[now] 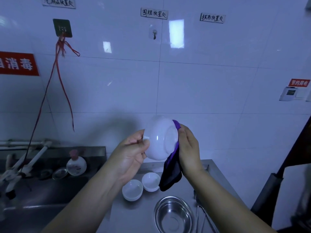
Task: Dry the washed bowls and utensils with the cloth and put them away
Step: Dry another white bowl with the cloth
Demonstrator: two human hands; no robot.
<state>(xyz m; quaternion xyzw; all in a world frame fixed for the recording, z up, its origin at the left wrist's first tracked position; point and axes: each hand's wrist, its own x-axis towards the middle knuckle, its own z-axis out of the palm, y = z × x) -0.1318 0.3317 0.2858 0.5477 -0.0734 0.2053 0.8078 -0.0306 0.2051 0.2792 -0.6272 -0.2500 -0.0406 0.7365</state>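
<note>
I hold a white bowl point(159, 138) up in front of the wall, its underside turned toward me. My left hand point(133, 150) grips its rim on the left side. My right hand point(188, 148) presses a purple and black cloth point(171, 174) against the bowl's right side, and the cloth's tail hangs down below. On the steel counter point(134, 216) under my hands stand two small white bowls point(133, 190) point(150, 181), a steel bowl point(174, 215) and metal utensils point(201, 214) lying to the right of it.
A steel sink point(33, 199) lies at the left with a tap point(25, 165), a clear soap bottle point(76, 163) and a glass dish point(59, 173) on its ledge. Red strings point(58, 73) hang from a wall hook. A dark frame point(286, 165) stands at the right.
</note>
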